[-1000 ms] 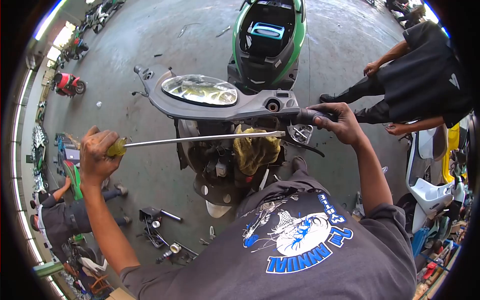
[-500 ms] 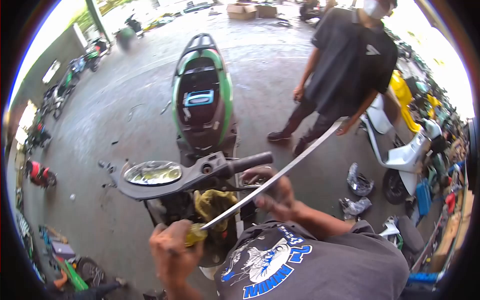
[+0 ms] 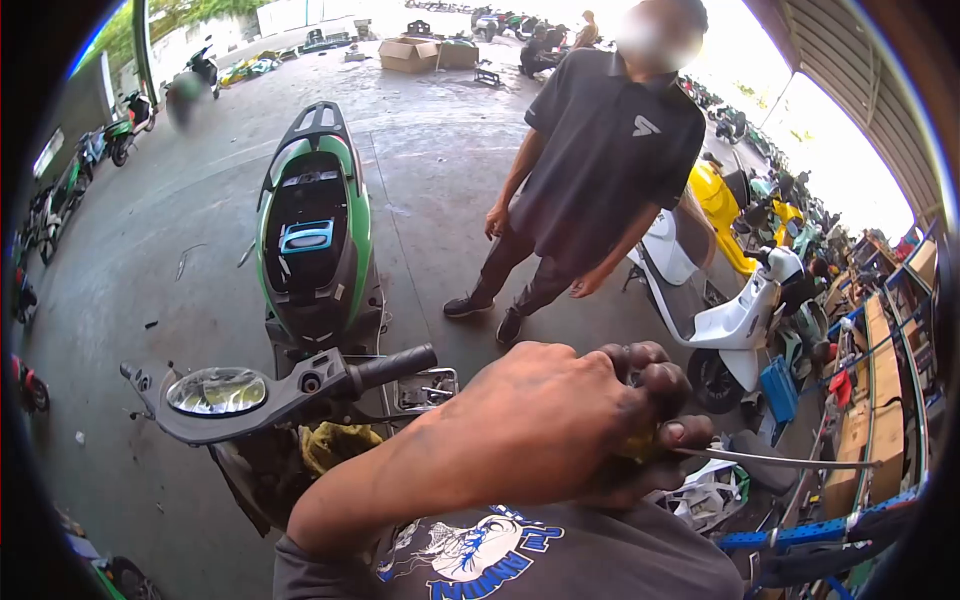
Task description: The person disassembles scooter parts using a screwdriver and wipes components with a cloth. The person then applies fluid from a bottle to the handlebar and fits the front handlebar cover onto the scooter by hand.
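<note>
My left hand (image 3: 570, 410) reaches across my chest to the right, its fingers dark with grime and closed round the yellow handle (image 3: 637, 446) of a long screwdriver. The thin metal shaft (image 3: 790, 459) points right. Beneath that fist is a shaded patch of skin, apparently my right hand (image 3: 610, 490), mostly covered, with its fingers hidden. Left of my forearm stands a stripped scooter with a bare handlebar (image 3: 305, 388) and a shiny oval display (image 3: 218, 391). A yellow cloth or glove (image 3: 335, 445) lies on its front part, partly behind my forearm.
The scooter's green rear body (image 3: 362, 225) has an uncovered seat well holding a blue-framed item (image 3: 306, 236). A person in a dark shirt (image 3: 610, 150) stands ahead. At right are a white scooter (image 3: 735, 325), a blue case (image 3: 778, 390) and crowded shelving (image 3: 885, 380). Cardboard boxes (image 3: 408, 55) sit farther back.
My left hand has swung from lower left across to the right with the screwdriver, whose shaft now points right. My right hand has gone mostly from sight. The view has shifted rightward.
</note>
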